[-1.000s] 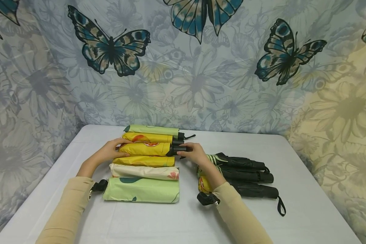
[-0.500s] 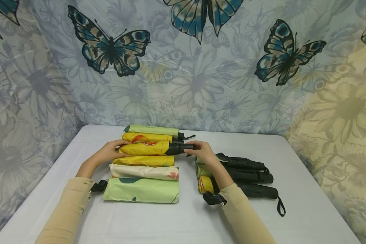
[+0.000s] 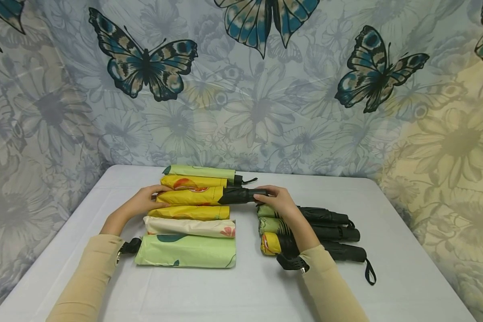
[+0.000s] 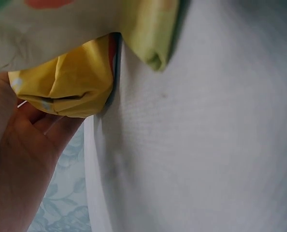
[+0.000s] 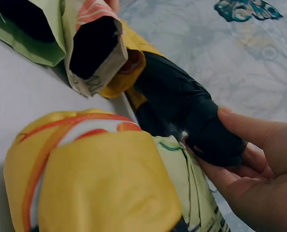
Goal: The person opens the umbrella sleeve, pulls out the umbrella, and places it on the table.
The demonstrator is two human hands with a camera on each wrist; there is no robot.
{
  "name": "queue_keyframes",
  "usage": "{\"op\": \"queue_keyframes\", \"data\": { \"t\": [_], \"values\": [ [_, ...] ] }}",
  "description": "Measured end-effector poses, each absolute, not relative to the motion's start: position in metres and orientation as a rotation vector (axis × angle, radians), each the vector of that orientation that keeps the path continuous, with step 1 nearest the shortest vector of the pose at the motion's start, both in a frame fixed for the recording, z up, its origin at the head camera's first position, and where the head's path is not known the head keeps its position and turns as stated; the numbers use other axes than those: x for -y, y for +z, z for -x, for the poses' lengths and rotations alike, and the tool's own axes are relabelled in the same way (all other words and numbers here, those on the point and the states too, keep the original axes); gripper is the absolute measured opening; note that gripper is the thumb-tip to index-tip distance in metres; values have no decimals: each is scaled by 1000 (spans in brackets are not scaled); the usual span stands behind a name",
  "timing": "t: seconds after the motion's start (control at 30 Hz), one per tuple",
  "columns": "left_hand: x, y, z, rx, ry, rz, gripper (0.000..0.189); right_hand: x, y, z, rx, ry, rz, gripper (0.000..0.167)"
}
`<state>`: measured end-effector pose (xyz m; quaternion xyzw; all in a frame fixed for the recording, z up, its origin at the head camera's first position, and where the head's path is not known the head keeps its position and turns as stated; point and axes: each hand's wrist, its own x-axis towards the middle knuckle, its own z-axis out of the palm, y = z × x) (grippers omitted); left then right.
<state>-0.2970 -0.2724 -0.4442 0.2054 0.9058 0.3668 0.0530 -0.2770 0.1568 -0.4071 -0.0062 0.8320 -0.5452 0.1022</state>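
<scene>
In the head view my left hand (image 3: 142,200) grips the closed left end of a yellow umbrella sleeve (image 3: 197,196) with an orange fruit print. My right hand (image 3: 279,200) pinches the handle end of the black folding umbrella (image 3: 237,196), which sticks partly out of that sleeve. Its inner part stays hidden inside. The left wrist view shows the fingers of my left hand (image 4: 32,150) around the gathered yellow sleeve (image 4: 68,82). Thumb and fingers of my right hand (image 5: 259,159) hold the dark handle in the right wrist view.
Behind lie a yellow sleeve (image 3: 193,181) and a green sleeve (image 3: 201,171) with a black handle. Nearer are a yellow sleeve (image 3: 189,213), a cream sleeve (image 3: 189,226) and a green sleeve (image 3: 189,251). Folded umbrellas (image 3: 338,251) lie right, partly behind the right forearm.
My right hand has moved to the right, drawing more of the black umbrella out of the yellow sleeve. My left hand has stayed in place on the sleeve's end.
</scene>
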Motion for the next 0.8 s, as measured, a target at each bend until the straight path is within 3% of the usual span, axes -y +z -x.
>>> {"op": "queue_keyframes", "data": {
  "t": [0.8],
  "values": [
    [273, -446, 298, -2778, 1074, -648, 43, -191, -399, 273, -2427, -1659, -26, 53]
  ]
}}
